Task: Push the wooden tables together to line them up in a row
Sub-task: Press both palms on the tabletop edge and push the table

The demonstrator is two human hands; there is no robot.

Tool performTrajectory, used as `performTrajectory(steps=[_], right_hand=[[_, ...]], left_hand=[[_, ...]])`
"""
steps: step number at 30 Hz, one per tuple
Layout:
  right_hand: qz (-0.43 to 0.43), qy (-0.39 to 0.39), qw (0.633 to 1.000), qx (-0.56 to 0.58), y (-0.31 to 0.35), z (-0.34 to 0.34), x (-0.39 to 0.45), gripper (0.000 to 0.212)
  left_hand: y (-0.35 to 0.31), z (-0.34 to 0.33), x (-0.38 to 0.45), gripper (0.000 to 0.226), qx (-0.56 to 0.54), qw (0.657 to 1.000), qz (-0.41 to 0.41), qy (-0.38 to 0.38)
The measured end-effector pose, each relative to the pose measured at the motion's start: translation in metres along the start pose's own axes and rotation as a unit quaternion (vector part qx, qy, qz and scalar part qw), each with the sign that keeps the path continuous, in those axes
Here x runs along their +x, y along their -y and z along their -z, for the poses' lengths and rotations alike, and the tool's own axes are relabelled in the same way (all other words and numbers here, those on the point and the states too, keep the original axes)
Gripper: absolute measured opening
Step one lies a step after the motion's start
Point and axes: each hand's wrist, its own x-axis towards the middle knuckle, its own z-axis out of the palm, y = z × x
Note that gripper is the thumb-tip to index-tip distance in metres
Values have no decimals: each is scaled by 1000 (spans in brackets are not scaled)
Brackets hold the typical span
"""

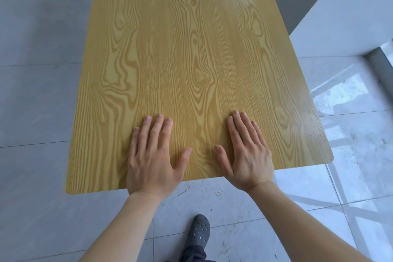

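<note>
One wooden table (191,49) with a yellow grain-patterned top fills the middle of the view and runs away from me. My left hand (153,155) lies flat, palm down, on the top near its front edge, fingers spread. My right hand (246,151) lies flat beside it, a little to the right, fingers together and thumb out. Neither hand grips anything. The table's far end is cut off by the top of the frame, and no second table is visible.
Grey floor tiles (38,91) surround the table. A white wall or pillar (344,13) stands close to the table's right side. Glossy, reflective tiles (350,134) lie to the right. My foot in a dark perforated shoe (198,232) is below the table's front edge.
</note>
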Motion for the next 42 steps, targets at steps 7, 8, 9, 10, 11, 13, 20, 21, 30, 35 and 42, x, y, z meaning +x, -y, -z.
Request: performTrajectory(steps=[7,8,9,10,11,13,20,21,30,35,42], right_hand=[[7,-15,1000,3,-4,-7,29,73],[8,-18,1000,3,-5,-8,34,73],[9,-20,1000,3,-5,-9,39,73],[10,-21,1000,3,-6,-11,44,73],[9,-21,1000,3,-8,-12,50,73],[10,-20,1000,2,-11,-15,60,74],[8,-24,1000,1,-17,-22,97,74],[8,-25,1000,0,-18,-23,103,74],[10,-32,999,-1,-28,-35,155,74],[11,-29,1000,-4,-32,-38,182,74],[12,-26,1000,-2,-33,-38,185,75]], left_hand=[[4,1,30,80,-6,1000,-3,1],[5,1,35,80,-6,1000,-3,1],[5,1,40,80,-7,1000,-3,1],[5,0,46,80,-8,1000,-2,0],[6,0,51,79,-8,1000,-2,-1],[6,-1,61,80,-9,1000,-2,-2],[8,-2,99,80,-5,1000,-1,-3],[8,-2,105,81,-5,1000,-1,-5],[11,-6,158,80,-11,1000,-3,-17],[12,-8,185,80,-11,1000,0,-22],[11,-6,188,81,-6,1000,1,-12]])
